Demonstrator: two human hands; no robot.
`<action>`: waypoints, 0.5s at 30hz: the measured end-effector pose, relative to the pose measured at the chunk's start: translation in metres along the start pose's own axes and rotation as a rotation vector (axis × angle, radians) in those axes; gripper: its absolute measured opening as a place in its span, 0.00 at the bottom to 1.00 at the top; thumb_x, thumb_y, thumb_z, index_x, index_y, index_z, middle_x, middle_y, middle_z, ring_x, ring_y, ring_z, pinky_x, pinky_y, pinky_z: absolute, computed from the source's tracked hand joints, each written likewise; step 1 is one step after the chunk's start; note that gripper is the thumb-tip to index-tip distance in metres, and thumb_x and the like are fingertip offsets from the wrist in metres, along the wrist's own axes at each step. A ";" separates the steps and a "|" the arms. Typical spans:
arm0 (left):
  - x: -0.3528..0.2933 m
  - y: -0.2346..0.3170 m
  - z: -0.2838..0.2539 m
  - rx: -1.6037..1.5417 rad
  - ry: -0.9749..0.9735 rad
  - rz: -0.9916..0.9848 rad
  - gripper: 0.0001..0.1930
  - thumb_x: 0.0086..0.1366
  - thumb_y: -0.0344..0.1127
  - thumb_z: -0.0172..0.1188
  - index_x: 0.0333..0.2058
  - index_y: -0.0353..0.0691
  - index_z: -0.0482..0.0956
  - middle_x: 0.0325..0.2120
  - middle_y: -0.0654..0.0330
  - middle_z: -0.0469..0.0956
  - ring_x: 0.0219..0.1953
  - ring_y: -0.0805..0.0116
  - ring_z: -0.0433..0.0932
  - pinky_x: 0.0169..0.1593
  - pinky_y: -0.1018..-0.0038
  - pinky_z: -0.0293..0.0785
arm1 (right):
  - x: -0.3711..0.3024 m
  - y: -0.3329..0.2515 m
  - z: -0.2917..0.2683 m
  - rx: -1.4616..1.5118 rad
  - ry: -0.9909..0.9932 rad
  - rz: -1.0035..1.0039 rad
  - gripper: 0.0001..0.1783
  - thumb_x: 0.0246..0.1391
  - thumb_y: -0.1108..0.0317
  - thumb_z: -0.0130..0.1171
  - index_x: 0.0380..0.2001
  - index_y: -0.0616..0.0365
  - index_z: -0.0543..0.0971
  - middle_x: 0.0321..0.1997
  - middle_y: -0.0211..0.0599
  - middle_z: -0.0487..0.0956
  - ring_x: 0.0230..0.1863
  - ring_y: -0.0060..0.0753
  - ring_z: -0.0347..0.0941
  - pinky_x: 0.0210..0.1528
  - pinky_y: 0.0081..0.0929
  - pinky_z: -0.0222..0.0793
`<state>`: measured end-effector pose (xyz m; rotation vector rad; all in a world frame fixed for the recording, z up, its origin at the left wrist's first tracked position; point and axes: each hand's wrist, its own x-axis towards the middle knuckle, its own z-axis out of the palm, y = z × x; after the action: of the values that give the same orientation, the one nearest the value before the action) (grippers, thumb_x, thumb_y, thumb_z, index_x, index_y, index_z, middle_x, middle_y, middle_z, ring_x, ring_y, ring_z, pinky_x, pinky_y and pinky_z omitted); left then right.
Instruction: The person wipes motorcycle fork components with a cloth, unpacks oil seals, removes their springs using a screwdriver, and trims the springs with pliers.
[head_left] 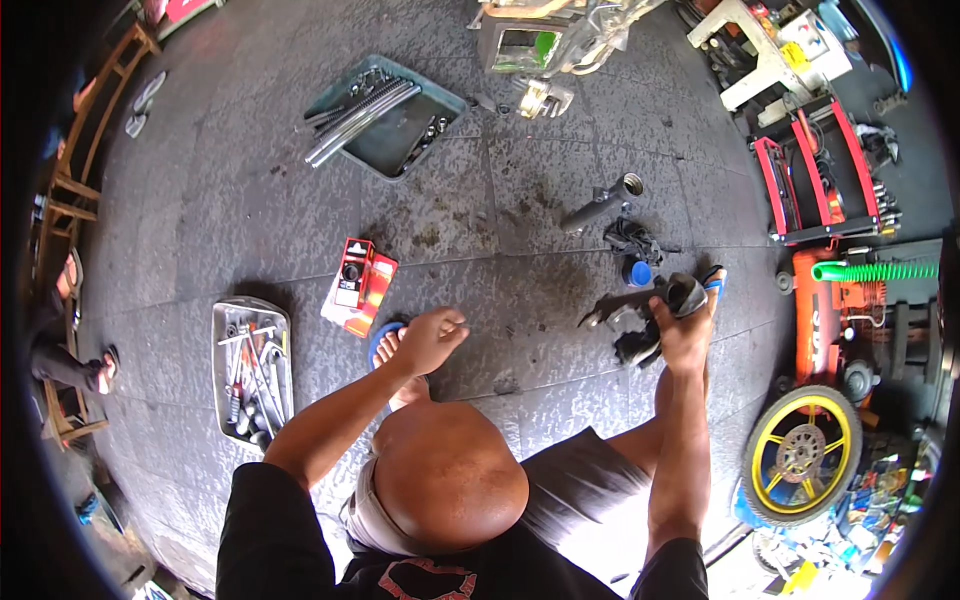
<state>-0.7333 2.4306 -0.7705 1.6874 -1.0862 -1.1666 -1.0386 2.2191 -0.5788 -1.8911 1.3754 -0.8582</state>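
My right hand (685, 338) is closed round a dark motorcycle fork leg (640, 300), whose open round end shows beside my fingers. Below it lies a small black part, partly hidden. My left hand (430, 342) hovers over my left foot with its fingers curled in; whatever they may hold is hidden. A second fork leg (595, 208) rests on the floor farther off, its open end tilted up. Close to it are a crumpled black rag (635, 238) and a blue round cap (637, 273).
Red-and-white boxes (362, 285) lie ahead of my left foot. A tool tray (222, 370) sits at left. Farther off, a green tray (440, 100) carries metal tubes and springs (365, 118). At right stand a red tool rack (835, 165), an orange compressor (812, 320) and a yellow wheel (760, 455).
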 end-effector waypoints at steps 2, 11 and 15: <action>-0.013 -0.022 -0.001 0.015 0.041 -0.053 0.16 0.66 0.38 0.63 0.46 0.33 0.77 0.33 0.57 0.84 0.34 0.70 0.83 0.41 0.74 0.77 | 0.021 0.029 -0.008 -0.177 -0.012 -0.094 0.23 0.48 0.74 0.70 0.49 0.64 0.76 0.41 0.37 0.81 0.41 0.28 0.76 0.47 0.26 0.73; -0.048 -0.070 -0.005 0.094 0.244 -0.165 0.13 0.62 0.43 0.62 0.40 0.41 0.82 0.35 0.56 0.85 0.41 0.55 0.84 0.47 0.63 0.76 | 0.065 0.088 -0.007 -0.218 -0.086 -0.073 0.23 0.52 0.73 0.69 0.51 0.66 0.76 0.42 0.33 0.79 0.42 0.25 0.75 0.48 0.24 0.72; -0.048 -0.060 -0.004 0.094 0.269 -0.183 0.13 0.62 0.41 0.63 0.39 0.39 0.82 0.35 0.55 0.85 0.41 0.57 0.84 0.47 0.64 0.77 | 0.069 0.076 -0.006 -0.297 -0.055 -0.018 0.24 0.41 0.63 0.75 0.43 0.57 0.82 0.35 0.34 0.83 0.44 0.42 0.72 0.58 0.37 0.60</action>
<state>-0.7272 2.4955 -0.8123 1.9855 -0.8454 -0.9748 -1.0685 2.1336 -0.6269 -2.1343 1.5211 -0.6323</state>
